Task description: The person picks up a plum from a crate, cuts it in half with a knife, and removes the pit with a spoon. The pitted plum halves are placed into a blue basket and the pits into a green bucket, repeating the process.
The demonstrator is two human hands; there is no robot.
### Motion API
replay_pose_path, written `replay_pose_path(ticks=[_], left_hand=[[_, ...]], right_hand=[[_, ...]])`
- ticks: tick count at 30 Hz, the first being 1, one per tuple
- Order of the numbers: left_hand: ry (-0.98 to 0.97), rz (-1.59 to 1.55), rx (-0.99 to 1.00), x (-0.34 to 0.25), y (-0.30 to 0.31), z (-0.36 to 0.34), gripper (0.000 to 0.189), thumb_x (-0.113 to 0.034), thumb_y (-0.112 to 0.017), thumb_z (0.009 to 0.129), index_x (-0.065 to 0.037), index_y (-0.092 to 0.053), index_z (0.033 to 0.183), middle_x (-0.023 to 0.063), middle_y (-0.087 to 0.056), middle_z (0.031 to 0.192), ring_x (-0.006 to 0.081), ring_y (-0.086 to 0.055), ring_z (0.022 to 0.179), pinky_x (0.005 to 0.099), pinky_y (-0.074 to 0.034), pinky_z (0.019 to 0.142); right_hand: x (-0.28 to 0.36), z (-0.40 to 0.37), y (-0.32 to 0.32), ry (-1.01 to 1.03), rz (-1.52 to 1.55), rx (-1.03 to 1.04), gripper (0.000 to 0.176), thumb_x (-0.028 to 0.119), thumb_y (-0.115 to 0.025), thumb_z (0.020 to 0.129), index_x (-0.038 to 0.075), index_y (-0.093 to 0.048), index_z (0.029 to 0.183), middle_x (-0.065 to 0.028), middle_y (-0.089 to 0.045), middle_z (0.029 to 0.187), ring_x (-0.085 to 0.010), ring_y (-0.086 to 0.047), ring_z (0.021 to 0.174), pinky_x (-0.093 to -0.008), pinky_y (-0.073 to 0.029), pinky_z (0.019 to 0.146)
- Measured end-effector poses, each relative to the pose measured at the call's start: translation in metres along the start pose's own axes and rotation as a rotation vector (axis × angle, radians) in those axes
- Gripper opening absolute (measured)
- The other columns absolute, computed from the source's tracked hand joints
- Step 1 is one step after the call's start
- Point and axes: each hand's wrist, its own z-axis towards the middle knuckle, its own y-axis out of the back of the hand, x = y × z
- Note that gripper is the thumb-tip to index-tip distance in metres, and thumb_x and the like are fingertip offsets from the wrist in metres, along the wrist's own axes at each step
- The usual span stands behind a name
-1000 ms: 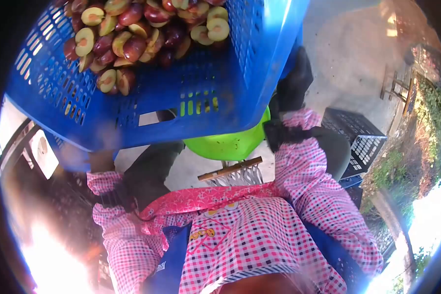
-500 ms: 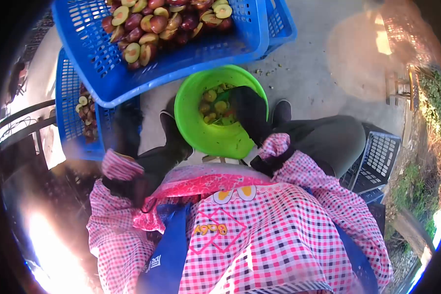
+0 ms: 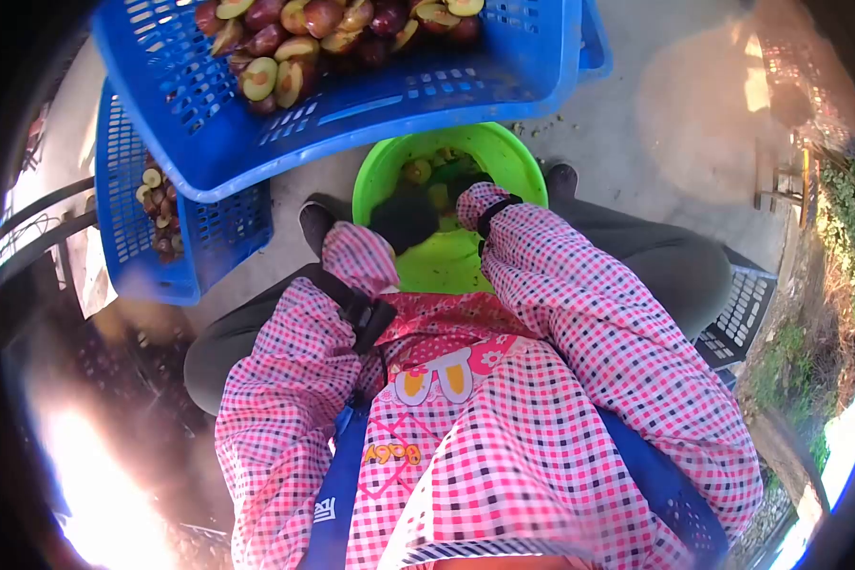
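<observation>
The dark-gloved left hand [image 3: 404, 220] and dark-gloved right hand [image 3: 465, 180] are inside the round bright-green plastic tub [image 3: 451, 266], finger pose too dark to tell; yellowish fruit [image 3: 417, 171] lies in the tub; beyond it, a blue slotted plastic crate [image 3: 256, 147].

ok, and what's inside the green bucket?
Some fruit shows toward the far side of the green bucket. The left hand and right hand are at its opening. They and the right sleeve hide much inside; whatever lies beneath can't be seen.
</observation>
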Motion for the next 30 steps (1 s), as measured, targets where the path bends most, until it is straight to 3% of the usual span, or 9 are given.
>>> replay_pose_path(ticks=[5,7,10,16,18,19,23,27,30], left_hand=[[-0.078,0.138,-0.227,0.012,0.02,0.026,0.02,-0.023,-0.058,0.081,-0.007,-0.065,0.07,0.0128,-0.064,0.068,0.0323,-0.065,0.061,0.0457,-0.051,0.056],[-0.032,0.086,-0.159,-0.003,0.013,0.035,0.022,-0.023,-0.056,0.083,-0.006,-0.066,0.073,0.0149,-0.066,0.072,0.0313,-0.066,0.066,0.0443,-0.052,0.058],[0.306,0.058,0.259,-0.031,0.03,0.051,0.036,-0.037,-0.061,0.082,-0.007,-0.067,0.102,0.0252,-0.065,0.096,0.0401,-0.066,0.086,0.0506,-0.053,0.073],[0.242,0.199,0.058,-0.014,0.009,0.056,0.04,-0.038,-0.057,0.085,-0.013,-0.059,0.115,0.0253,-0.055,0.113,0.0414,-0.06,0.098,0.0532,-0.05,0.077],[0.247,0.23,0.025,-0.009,0.003,0.064,0.042,-0.039,-0.056,0.086,-0.015,-0.057,0.12,0.0253,-0.052,0.119,0.0418,-0.058,0.102,0.054,-0.05,0.079],[0.255,0.241,0.003,-0.007,0.0,0.066,0.043,-0.039,-0.055,0.086,-0.016,-0.055,0.122,0.0253,-0.05,0.122,0.0421,-0.057,0.104,0.0545,-0.049,0.079],[0.33,0.281,-0.012,-0.01,-0.023,0.083,0.047,-0.04,-0.053,0.088,-0.02,-0.05,0.131,0.0253,-0.044,0.133,0.0429,-0.054,0.112,0.0562,-0.048,0.082],[0.517,0.271,0.073,-0.008,-0.058,0.102,0.054,-0.041,-0.048,0.091,-0.026,-0.04,0.142,0.023,-0.031,0.147,0.0442,-0.046,0.123,0.0585,-0.044,0.088],[0.65,0.073,-0.088,0.022,-0.096,0.118,0.051,-0.042,-0.049,0.092,-0.026,-0.044,0.14,0.0229,-0.036,0.144,0.0417,-0.049,0.12,0.0566,-0.043,0.089]], right_hand=[[-0.011,-0.015,-0.022,-0.032,0.027,0.121,0.024,0.026,-0.053,0.09,0.014,-0.073,0.091,-0.0091,-0.07,0.083,-0.0256,-0.067,0.077,-0.0444,-0.053,0.07],[-0.018,-0.022,-0.023,-0.039,0.053,0.176,0.024,0.026,-0.053,0.09,0.014,-0.074,0.091,-0.0091,-0.07,0.083,-0.0253,-0.067,0.078,-0.0439,-0.053,0.071],[-0.024,-0.019,-0.017,-0.029,0.075,0.209,0.024,0.026,-0.053,0.09,0.014,-0.074,0.09,-0.009,-0.07,0.083,-0.0249,-0.067,0.079,-0.0431,-0.053,0.072],[-0.02,-0.008,-0.005,0.011,0.09,0.167,0.025,0.027,-0.053,0.091,0.014,-0.075,0.089,-0.0089,-0.07,0.083,-0.0241,-0.068,0.081,-0.0416,-0.054,0.074],[-0.023,0.042,-0.064,0.436,-0.178,0.074,0.024,0.021,-0.053,0.087,0.013,-0.075,0.092,-0.0104,-0.071,0.086,-0.0275,-0.068,0.079,-0.0426,-0.055,0.069],[-0.035,0.044,-0.082,0.429,-0.177,0.083,0.024,0.021,-0.053,0.087,0.013,-0.075,0.092,-0.0104,-0.071,0.086,-0.0275,-0.068,0.079,-0.0426,-0.055,0.069],[-0.027,-0.02,-0.011,-0.087,0.156,-0.022,0.03,0.027,-0.047,0.091,0.011,-0.071,0.083,-0.013,-0.067,0.078,-0.025,-0.066,0.074,-0.0424,-0.052,0.067],[-0.026,-0.033,0.01,-0.08,0.053,-0.055,0.05,0.046,-0.076,0.066,0.012,-0.073,0.102,-0.0132,-0.071,0.101,-0.0314,-0.068,0.094,-0.0457,-0.052,0.079],[-0.005,-0.059,0.041,-0.243,0.057,-0.243,0.036,0.042,-0.077,0.066,0.013,-0.076,0.088,-0.0113,-0.072,0.087,-0.032,-0.069,0.082,-0.0459,-0.053,0.072]])
